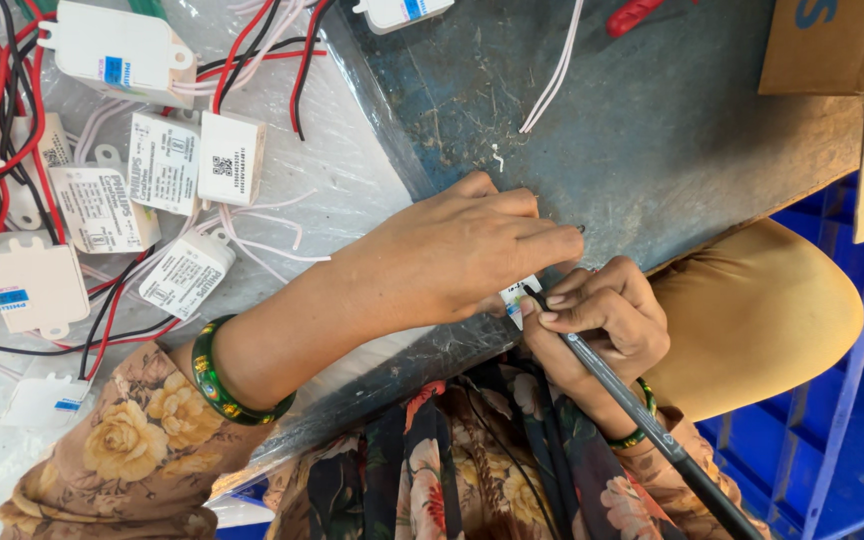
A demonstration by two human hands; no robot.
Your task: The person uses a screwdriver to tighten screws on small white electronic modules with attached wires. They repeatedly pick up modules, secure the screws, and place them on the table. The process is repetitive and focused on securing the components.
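Observation:
My left hand (457,255) lies palm down at the edge of the worn blue-grey worktop (652,120), covering a small white labelled box (518,297) of which only one corner shows. My right hand (602,312) sits just right of it and grips a thin dark grey pen-like tool (642,410), its tip touching the box's exposed corner. Both wrists wear green and gold bangles, over floral sleeves.
A heap of white plastic driver boxes (167,165) with red, black and white wires lies on clear plastic sheet at the left. Loose white wires (552,80) trail across the worktop. A cardboard box (842,45) stands top right, blue crates (842,420) below right.

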